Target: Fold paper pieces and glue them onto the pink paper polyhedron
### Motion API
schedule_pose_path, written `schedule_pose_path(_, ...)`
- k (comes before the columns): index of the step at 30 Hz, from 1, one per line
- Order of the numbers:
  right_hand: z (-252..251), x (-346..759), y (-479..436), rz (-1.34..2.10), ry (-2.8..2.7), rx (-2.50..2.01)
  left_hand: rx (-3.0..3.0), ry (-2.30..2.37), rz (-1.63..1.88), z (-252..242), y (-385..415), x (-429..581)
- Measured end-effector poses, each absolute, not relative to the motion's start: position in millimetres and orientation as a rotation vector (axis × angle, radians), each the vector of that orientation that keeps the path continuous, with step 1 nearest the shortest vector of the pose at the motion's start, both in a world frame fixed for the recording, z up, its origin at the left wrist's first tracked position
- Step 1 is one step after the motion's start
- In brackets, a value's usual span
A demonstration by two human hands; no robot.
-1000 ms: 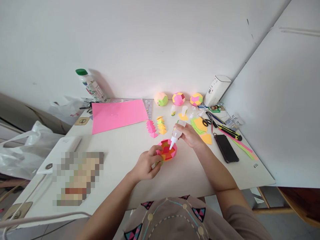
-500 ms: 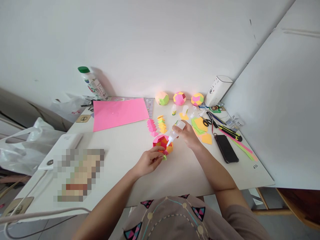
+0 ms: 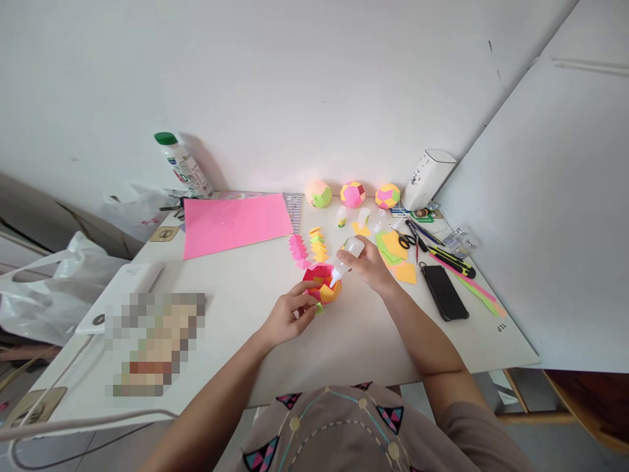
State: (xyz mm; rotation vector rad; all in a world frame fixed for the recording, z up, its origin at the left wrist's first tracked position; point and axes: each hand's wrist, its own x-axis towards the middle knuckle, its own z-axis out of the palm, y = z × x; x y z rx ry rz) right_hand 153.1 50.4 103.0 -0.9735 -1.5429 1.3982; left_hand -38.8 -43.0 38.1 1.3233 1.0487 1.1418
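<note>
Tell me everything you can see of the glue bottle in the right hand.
The glue bottle is small, of translucent whitish plastic, with a white pointed nozzle. It is tilted, base up and away from the person, nozzle down and toward them. The right hand wraps its body from the right. The nozzle tip sits at the open rim of the half-built paper ball, a pink, orange and red faceted shell that the left hand pinches from below. Whether the tip touches the paper or glue is coming out cannot be told.

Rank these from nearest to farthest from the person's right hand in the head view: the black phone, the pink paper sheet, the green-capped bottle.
From the right hand:
1. Black phone, just to its right on the table.
2. Pink paper sheet, to its left, further back.
3. Green-capped bottle, far left, against the wall.
</note>
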Motion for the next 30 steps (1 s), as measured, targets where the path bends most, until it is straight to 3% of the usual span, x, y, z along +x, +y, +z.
schedule_pose_path(30,107.4,148.5,34.5,1.416,-1.614,-0.814,1.492,0.782,1.099,25.0,-45.0,-37.9)
